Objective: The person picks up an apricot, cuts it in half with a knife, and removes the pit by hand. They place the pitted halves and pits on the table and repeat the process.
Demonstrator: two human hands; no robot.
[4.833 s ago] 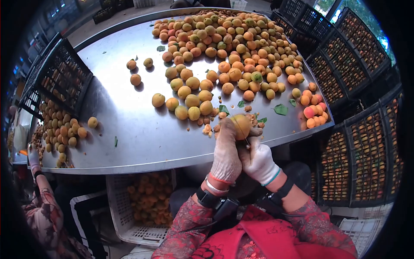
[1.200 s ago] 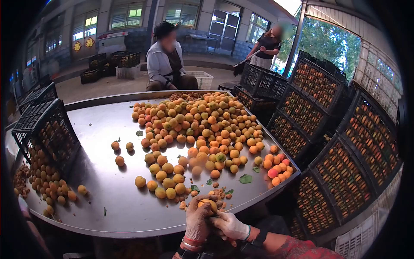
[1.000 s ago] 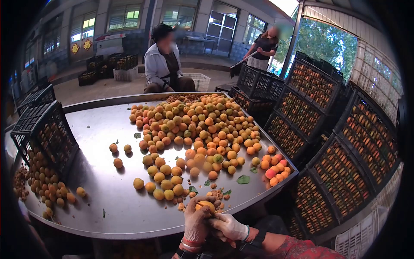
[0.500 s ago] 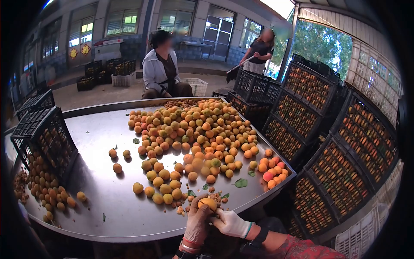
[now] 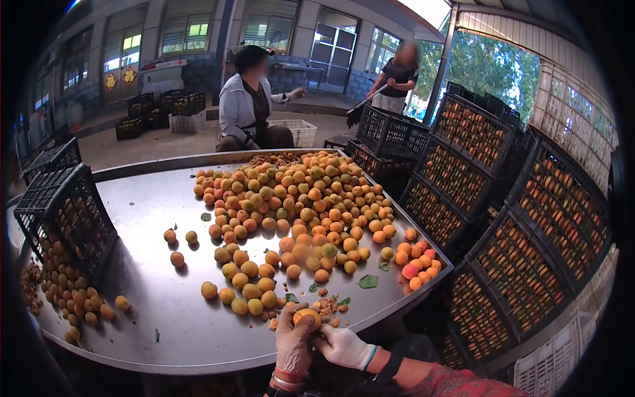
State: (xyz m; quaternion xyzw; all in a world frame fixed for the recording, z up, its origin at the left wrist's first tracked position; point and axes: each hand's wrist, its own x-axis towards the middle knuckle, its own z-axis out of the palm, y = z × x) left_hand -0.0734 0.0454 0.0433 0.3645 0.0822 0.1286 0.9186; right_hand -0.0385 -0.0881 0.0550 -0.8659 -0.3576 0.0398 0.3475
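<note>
My left hand curls around 1 yellow-orange fruit at the near edge of the metal table. My right hand bunches close beside it; I can't tell what, if anything, its fingers grip. A loose left hold could let the fruit slip into the brown scraps, and crowded fingers could bruise its skin.

Large heap of round fruit: mottled orange, yellow, some green. Small round-fruit cluster at right corner: orange, one pinkish-red. Flat metal tabletop: silver-grey. Patterned fabric sleeve: red, greyish motifs. Ribbed knit glove cuff: white, teal edge. Slatted plastic crate: black.
</note>
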